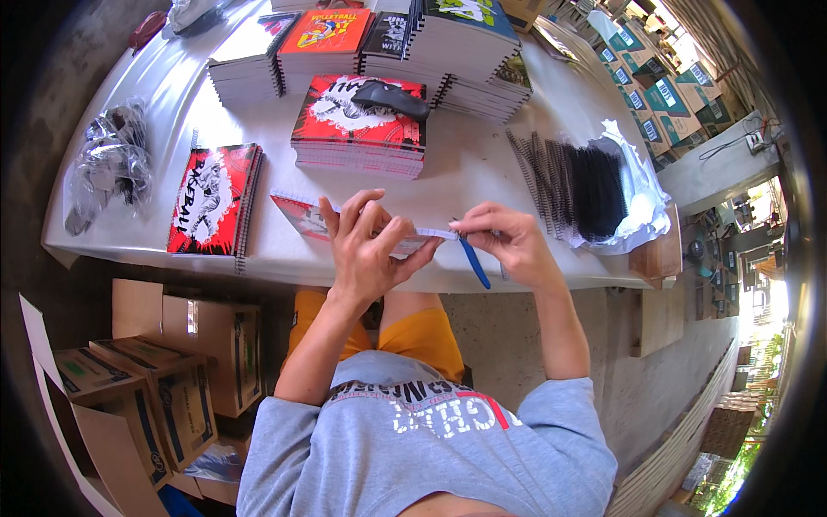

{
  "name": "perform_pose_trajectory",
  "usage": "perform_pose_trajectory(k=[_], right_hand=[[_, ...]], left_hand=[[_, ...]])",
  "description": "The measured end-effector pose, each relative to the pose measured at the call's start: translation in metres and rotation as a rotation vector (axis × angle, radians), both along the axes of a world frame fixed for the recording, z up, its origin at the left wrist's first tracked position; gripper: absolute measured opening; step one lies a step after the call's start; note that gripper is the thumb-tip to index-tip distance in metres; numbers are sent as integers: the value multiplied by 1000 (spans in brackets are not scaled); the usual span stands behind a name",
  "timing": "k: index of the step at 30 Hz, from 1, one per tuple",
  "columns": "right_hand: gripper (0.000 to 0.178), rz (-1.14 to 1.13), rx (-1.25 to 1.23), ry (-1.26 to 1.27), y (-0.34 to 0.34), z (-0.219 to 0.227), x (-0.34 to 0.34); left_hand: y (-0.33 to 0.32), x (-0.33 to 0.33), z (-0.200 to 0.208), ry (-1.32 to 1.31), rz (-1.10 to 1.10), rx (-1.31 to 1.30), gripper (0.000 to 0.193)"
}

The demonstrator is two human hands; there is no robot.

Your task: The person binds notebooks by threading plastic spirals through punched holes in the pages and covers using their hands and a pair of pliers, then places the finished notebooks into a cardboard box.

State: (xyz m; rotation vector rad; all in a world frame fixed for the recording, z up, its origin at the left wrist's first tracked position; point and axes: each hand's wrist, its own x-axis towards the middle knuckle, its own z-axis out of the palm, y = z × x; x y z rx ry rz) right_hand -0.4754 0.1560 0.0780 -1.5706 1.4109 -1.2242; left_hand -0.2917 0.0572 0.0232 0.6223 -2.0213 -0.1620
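My left hand (363, 258) is closed around a red-covered notebook (297, 212), holding it tilted at the table's near edge. My right hand (515, 246) grips pliers with a blue handle (474, 263). The jaws sit at the notebook's right-hand end and are partly hidden by my fingers. Beyond my hands stands a stack of loose-leaf red notebooks (357, 151), topped by a black curved object (392, 99). Finished-looking red spiral notebooks (214, 200) lie to the left. Black binding coils (599, 189) lie in a heap on the right, on white wrapping.
Stacks of spiral notebooks (323, 34) line the table's far side. Crumpled clear plastic bags (112, 164) lie at the far left. Cardboard boxes (151, 388) stand on the floor at lower left. A wooden block (656, 258) adjoins the table's right corner.
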Motion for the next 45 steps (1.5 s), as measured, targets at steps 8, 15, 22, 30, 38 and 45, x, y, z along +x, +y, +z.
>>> perform_pose_trajectory(k=[8,15,22,30,38,45], right_hand=[[33,13,219,129,5,16,7],[20,-233,-98,336,7,10,24],[19,-52,175,148,0,6,4],[24,153,178,647,-8,36,11],[36,80,-66,680,-151,37,-39],[39,-271,182,958,-228,-9,-21]], left_hand=[[-2,-1,1,-9,-8,22,28],[-1,-3,-1,-7,25,-11,31],[0,-1,4,-2,13,3,31],[-3,2,5,-3,-32,92,29],[-10,23,2,27,-238,42,31],[-6,24,-7,-18,-130,-30,35]])
